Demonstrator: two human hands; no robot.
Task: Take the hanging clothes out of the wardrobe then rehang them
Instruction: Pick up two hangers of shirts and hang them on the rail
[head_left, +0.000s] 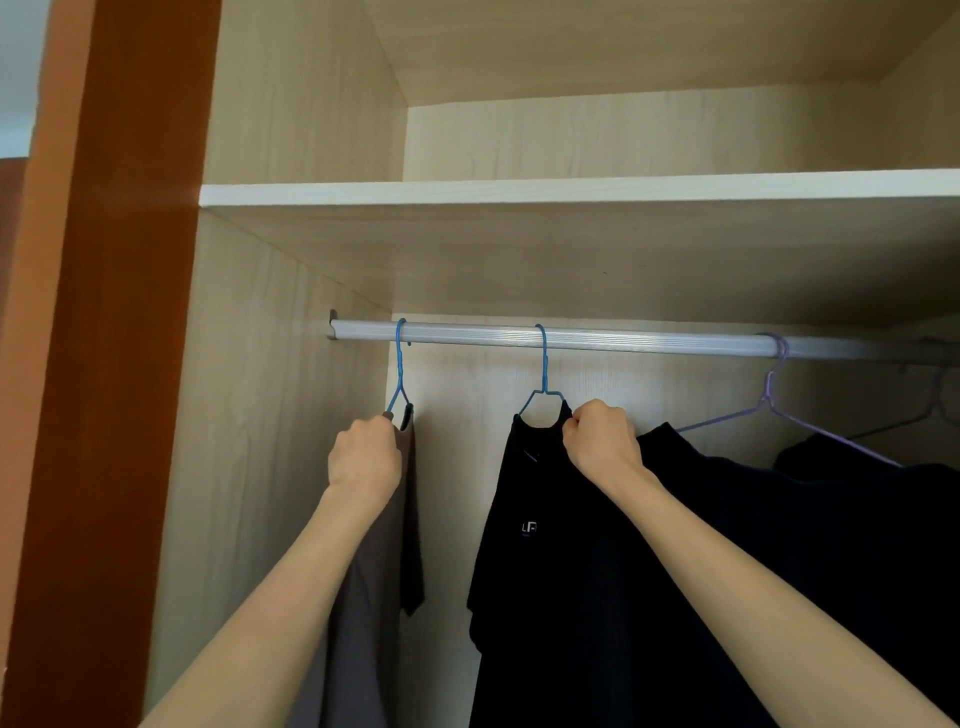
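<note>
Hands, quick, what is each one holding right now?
Left hand: closed, gripping the top of the brown garment.
Right hand: closed, gripping the black shirt at its collar.

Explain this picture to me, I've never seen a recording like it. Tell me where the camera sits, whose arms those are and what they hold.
There is no machine here: the camera is worn on a person's head, so you look along their own arms into a wardrobe. The left hand grips the shoulder of a grey-brown garment on a blue hanger. The right hand grips a black shirt near the collar, on a second blue hanger. Both hangers are hooked over the metal rail under a shelf. Further right, a purple hanger carries another dark garment.
</note>
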